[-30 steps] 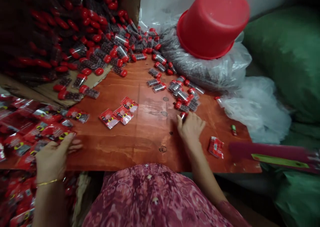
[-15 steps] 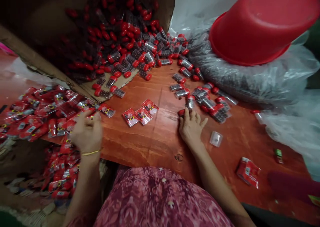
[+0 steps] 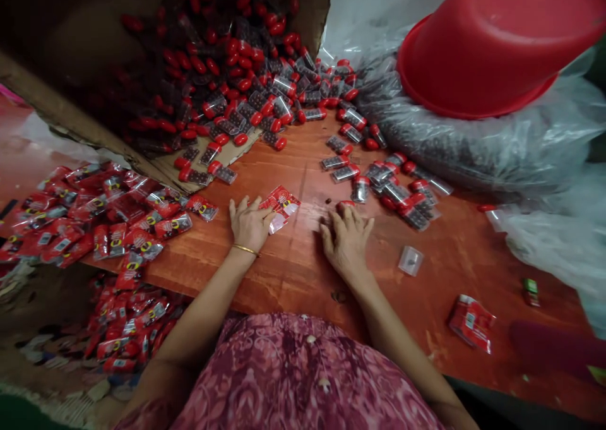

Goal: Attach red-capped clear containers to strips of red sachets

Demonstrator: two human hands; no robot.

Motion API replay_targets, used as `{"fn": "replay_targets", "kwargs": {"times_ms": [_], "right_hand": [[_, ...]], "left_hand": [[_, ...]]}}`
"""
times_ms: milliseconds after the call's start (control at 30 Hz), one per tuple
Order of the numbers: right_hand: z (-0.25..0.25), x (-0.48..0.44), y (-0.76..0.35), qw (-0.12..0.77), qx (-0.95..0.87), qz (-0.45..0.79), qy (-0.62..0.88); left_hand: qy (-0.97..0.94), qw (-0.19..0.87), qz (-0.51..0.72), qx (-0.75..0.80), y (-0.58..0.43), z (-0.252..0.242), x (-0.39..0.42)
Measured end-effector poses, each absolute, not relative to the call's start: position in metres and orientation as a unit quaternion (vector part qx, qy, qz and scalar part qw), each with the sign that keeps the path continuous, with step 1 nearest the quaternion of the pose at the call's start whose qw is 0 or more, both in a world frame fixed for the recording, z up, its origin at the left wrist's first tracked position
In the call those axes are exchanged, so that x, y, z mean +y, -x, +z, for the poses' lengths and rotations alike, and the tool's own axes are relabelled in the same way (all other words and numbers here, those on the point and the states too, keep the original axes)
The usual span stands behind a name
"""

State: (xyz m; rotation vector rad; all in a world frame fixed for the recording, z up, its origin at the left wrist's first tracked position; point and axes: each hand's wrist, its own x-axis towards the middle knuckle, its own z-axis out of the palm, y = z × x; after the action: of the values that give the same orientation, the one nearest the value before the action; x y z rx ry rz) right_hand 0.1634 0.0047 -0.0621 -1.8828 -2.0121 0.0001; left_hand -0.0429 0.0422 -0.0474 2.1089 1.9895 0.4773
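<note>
My left hand (image 3: 250, 223) lies palm down over the flat red printed packets (image 3: 283, 206), its fingers spread and covering part of them. To its right, my right hand (image 3: 347, 240) rests on the wooden table with fingers apart. Its fingertips touch or nearly touch a small container's red cap (image 3: 345, 204), mostly hidden by the hand. A tiny dark bead (image 3: 328, 201) lies just beyond the fingers. Close by stands a group of clear red-capped containers (image 3: 395, 193) filled with dark pieces.
A cardboard box (image 3: 71, 114) on its side spills many red-capped containers (image 3: 237, 111). Filled red packets (image 3: 127, 209) are heaped at left, with more below the table edge. A red bucket (image 3: 478, 57) sits on a plastic bag (image 3: 454, 152). A clear square piece (image 3: 410, 261) lies at right.
My left hand has moved right, from the heap of filled packets onto the flat packets. My right hand has shifted slightly left, away from an upright container, and a dark bead now shows.
</note>
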Motion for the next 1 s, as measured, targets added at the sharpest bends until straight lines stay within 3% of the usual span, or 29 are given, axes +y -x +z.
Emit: {"fn": "replay_targets", "kwargs": {"times_ms": [300, 600, 800, 1000], "right_hand": [[-0.051, 0.009, -0.159, 0.298, -0.725, 0.032, 0.621], [-0.072, 0.025, -0.18, 0.152, -0.755, -0.09, 0.632], [-0.074, 0.017, -0.188, 0.167, -0.754, -0.131, 0.621], [-0.08, 0.002, -0.2, 0.153, -0.756, -0.065, 0.633]], "left_hand": [[-0.68, 0.091, 0.281, 0.671, 0.04, -0.029, 0.042], [-0.665, 0.072, 0.427, 0.608, 0.039, -0.022, 0.009], [-0.682, 0.099, 0.481, 0.542, 0.039, -0.034, -0.004], [-0.687, 0.178, 0.465, 0.529, 0.02, -0.039, -0.005]]}}
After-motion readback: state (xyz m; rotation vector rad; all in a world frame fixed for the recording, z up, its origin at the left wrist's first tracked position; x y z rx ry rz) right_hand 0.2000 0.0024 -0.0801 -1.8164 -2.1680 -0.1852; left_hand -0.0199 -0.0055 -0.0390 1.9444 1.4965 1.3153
